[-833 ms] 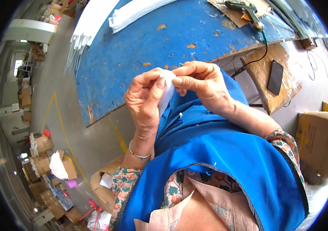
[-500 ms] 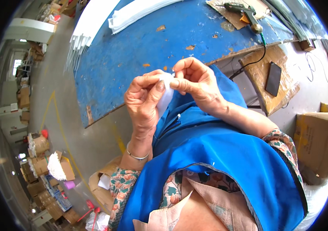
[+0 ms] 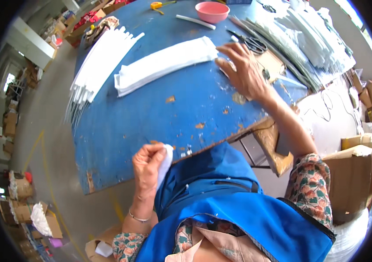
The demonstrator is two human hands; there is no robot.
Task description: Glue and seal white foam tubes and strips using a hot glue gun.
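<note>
A worn blue bench [image 3: 151, 113] with chipped paint stands on a grey concrete floor [image 3: 42, 131]. At six o'clock the left hand [image 3: 149, 163] pinches a small white piece [image 3: 165, 160]; at one o'clock the right hand [image 3: 242, 72], fingers spread, lies flat beside a long white stack [image 3: 164, 65].

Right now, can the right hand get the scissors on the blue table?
Probably yes. The right hand is stretched out flat on the blue table, and the scissors lie just past its fingers with nothing between them.
</note>
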